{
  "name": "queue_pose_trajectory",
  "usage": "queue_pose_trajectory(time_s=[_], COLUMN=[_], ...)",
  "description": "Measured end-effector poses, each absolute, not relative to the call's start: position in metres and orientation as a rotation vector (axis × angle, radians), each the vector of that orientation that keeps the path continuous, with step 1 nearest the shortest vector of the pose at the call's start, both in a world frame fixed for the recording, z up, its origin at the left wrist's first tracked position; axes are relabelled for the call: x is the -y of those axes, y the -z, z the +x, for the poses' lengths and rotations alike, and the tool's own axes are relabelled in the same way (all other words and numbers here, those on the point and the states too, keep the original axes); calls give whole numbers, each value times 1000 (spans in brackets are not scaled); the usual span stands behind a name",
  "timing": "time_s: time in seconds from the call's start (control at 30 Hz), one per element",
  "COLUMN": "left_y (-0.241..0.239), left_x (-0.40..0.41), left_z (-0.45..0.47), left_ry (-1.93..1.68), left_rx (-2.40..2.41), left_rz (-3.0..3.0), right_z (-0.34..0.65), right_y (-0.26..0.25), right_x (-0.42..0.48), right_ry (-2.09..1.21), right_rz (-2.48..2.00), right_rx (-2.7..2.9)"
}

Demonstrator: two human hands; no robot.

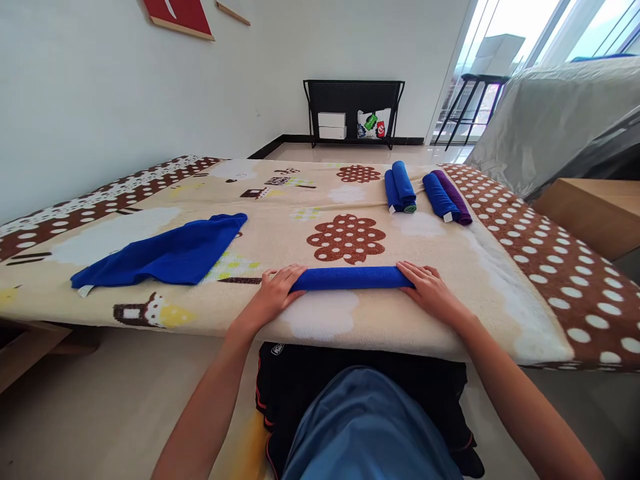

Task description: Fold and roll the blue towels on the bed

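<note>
A rolled blue towel (351, 278) lies crosswise near the front edge of the bed. My left hand (280, 291) is wrapped round its left end, the thumb on the near side and the fingers over the top. At the right end, my right hand (424, 287) grips it the same way. To the left, a loose blue towel (167, 252) is spread in a rough triangle, with a white tag at its near corner. Farther back on the right are two blue rolls (401, 187) side by side, and next to them a blue roll (440, 198) against a purple roll (453, 197).
A cream blanket (280, 237) with brown dotted borders covers the bed. Behind it, a black rack (354, 100) with white boxes stands by the wall. On the right are a wooden cabinet (590, 207), a plastic-covered object (565, 113) and a black stool (473, 100).
</note>
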State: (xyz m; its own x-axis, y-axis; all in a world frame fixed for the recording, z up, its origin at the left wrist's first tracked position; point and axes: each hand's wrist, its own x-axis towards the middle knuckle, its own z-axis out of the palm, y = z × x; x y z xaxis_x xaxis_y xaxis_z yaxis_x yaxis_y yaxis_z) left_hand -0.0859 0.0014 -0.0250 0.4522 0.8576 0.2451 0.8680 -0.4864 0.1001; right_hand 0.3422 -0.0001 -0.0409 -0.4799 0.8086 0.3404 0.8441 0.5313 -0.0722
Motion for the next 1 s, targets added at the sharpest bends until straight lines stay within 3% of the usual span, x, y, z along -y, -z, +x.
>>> queue_pose_trajectory(time_s=[0.43,0.67,1.0], left_y=[25,13,9], left_x=[-15,-7,21], left_z=[-99,-91,7], left_ry=[558,720,997], left_rx=[1693,1772,1845], left_rz=[-2826,-2939,-3108], right_z=[355,346,276], right_y=[11,-92,-248], right_x=[-12,-3,18], right_ry=[-1,-198,153], right_rz=[-1271,-1103,-900], right_rx=[2485,2532,2318])
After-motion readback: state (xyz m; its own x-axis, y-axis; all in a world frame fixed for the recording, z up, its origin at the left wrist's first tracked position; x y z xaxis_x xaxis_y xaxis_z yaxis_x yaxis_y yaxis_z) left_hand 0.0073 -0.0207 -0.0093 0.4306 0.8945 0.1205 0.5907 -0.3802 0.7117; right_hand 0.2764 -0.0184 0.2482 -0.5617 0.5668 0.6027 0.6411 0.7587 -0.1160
